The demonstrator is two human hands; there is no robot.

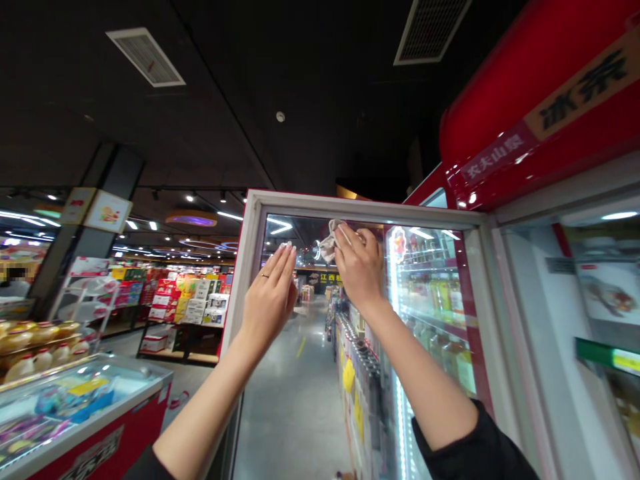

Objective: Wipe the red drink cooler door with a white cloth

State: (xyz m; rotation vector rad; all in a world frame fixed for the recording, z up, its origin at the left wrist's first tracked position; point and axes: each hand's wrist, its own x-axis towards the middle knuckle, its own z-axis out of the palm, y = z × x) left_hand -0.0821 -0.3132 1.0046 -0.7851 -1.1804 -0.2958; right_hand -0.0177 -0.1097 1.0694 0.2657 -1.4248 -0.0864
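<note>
A supermarket aisle shows through the open glass door [310,373] of a red fridge [530,120]. High on that door, the right hand [359,263] grips a cloth [329,245]; the left hand [273,293] lies flat, fingers extended, beside it on the door.

Left hand [270,293] wearing thin ring on one finger; nails showing long, pale polish. Right hand [359,263] showing no ring from this side. Both forearms showing bare; black sleeves sitting pushed up near elbows, right sleeve showing more fully.
</note>
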